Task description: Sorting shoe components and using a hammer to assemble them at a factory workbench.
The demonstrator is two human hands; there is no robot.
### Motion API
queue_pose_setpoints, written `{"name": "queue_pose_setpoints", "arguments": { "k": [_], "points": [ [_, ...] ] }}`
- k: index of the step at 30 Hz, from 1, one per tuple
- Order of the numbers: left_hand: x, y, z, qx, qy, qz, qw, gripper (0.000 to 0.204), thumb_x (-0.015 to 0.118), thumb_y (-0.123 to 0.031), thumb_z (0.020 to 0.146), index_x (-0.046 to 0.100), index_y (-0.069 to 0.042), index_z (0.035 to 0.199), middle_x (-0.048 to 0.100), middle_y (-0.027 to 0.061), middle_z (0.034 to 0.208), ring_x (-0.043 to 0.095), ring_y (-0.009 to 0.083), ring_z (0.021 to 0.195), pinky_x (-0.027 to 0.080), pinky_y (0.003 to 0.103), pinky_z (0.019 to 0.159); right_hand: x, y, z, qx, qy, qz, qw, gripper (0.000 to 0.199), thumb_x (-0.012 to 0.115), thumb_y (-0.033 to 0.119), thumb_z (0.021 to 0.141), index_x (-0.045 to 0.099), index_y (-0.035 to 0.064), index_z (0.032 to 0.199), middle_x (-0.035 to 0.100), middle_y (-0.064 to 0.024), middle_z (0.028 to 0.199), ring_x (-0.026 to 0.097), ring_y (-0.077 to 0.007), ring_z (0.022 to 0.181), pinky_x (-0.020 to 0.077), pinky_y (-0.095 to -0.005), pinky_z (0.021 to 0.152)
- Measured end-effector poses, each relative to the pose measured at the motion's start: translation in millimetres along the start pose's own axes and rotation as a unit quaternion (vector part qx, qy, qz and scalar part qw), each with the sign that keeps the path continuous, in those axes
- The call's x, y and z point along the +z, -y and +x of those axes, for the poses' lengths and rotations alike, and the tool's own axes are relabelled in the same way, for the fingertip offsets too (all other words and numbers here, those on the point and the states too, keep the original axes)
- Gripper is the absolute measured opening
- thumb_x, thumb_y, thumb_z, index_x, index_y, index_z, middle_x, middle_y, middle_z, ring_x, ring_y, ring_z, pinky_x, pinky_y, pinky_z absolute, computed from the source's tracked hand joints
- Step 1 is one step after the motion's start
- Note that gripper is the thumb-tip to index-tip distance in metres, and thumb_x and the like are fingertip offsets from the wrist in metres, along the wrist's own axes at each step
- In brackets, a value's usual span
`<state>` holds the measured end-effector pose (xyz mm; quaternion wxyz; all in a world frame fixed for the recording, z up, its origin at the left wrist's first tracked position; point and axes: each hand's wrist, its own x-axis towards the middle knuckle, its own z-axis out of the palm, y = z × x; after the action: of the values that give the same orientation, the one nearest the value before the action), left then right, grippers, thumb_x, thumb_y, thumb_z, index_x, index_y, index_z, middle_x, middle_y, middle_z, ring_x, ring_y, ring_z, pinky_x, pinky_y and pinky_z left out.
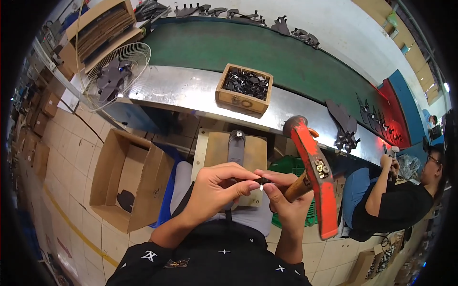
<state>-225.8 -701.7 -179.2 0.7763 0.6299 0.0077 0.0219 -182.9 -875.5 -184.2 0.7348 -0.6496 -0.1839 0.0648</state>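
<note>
My left hand [212, 188] pinches a small black part [262, 180] between thumb and fingertips. My right hand [290, 205] meets it there, its thumb and fingers on the same part. A little white tip shows just below the part. A hammer [326, 202] with an orange-painted head and a wooden handle [297, 188] is also in my right hand, its head raised to the right. Beyond my fingers, a dark grey strap-like piece [236, 148] lies lengthwise on a worn work board [210, 145]; my hands hide its near end.
A wooden box [242, 102] of small black parts sits on the metal ledge [179, 88] beside a green conveyor belt [200, 45]. An open carton [107, 183] stands left, a fan [115, 78] far left. At right are a green crate [286, 165] and a seated co-worker [400, 205].
</note>
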Motion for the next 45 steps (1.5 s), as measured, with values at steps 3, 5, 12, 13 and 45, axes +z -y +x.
{"name": "queue_pose_setpoints", "arguments": {
  "k": [3,5,12,13,45],
  "points": [
    [-7.6,14.8,0.2,0.116,0.000,0.103,0.988,0.014,0.072,-0.009,0.085,0.071,0.000,0.096,0.065,0.0067,0.090,0.060,0.0088,0.070,0.047,0.021,0.058,3.9,-7.4,0.2,-0.008,-0.001,0.004,1.000,0.016,0.072,0.007,0.083,0.065,-0.0024,0.094,0.070,-0.0213,0.099,0.048,-0.0041,0.046,0.0359,-0.0177,0.040],
    [-16.2,16.6,4.2,0.123,0.014,0.168,0.978,0.021,0.073,-0.012,0.083,0.069,0.000,0.100,0.065,0.0086,0.096,0.062,0.0130,0.077,0.048,0.024,0.064,2.0,-10.6,0.4,-0.006,0.004,0.008,1.000,0.014,0.071,0.005,0.083,0.065,-0.0024,0.093,0.070,-0.0205,0.096,0.047,-0.0041,0.046,0.0358,-0.0178,0.040],
    [-58.9,92.2,79.8,0.224,-0.110,0.429,0.868,0.049,0.072,-0.029,0.083,0.057,-0.005,0.123,0.060,0.0154,0.121,0.050,0.0331,0.122,0.037,0.042,0.102,-14.7,-44.4,35.8,0.159,0.007,-0.007,0.987,0.011,0.068,0.002,0.083,0.064,-0.0034,0.092,0.071,-0.0158,0.086,0.044,-0.0047,0.041,0.0338,-0.0191,0.038],
    [-65.2,110.0,87.9,0.224,-0.071,0.432,0.871,0.047,0.071,-0.029,0.083,0.057,-0.007,0.123,0.060,0.0145,0.124,0.050,0.0323,0.123,0.035,0.043,0.103,-14.8,-50.8,44.4,0.145,0.016,-0.019,0.989,0.011,0.069,0.003,0.083,0.064,-0.0033,0.092,0.071,-0.0151,0.086,0.044,-0.0045,0.041,0.0337,-0.0192,0.038],
    [-64.4,115.2,72.3,0.071,-0.019,0.170,0.983,0.027,0.080,-0.011,0.072,0.072,0.001,0.095,0.071,0.0084,0.082,0.063,0.0098,0.073,0.050,0.025,0.068,-2.0,-14.1,-6.5,0.019,0.043,-0.263,0.964,0.035,0.061,0.004,0.091,0.054,-0.0050,0.124,0.062,-0.0161,0.084,0.062,-0.0193,0.071,0.0509,-0.0318,0.066]
  ]
}}
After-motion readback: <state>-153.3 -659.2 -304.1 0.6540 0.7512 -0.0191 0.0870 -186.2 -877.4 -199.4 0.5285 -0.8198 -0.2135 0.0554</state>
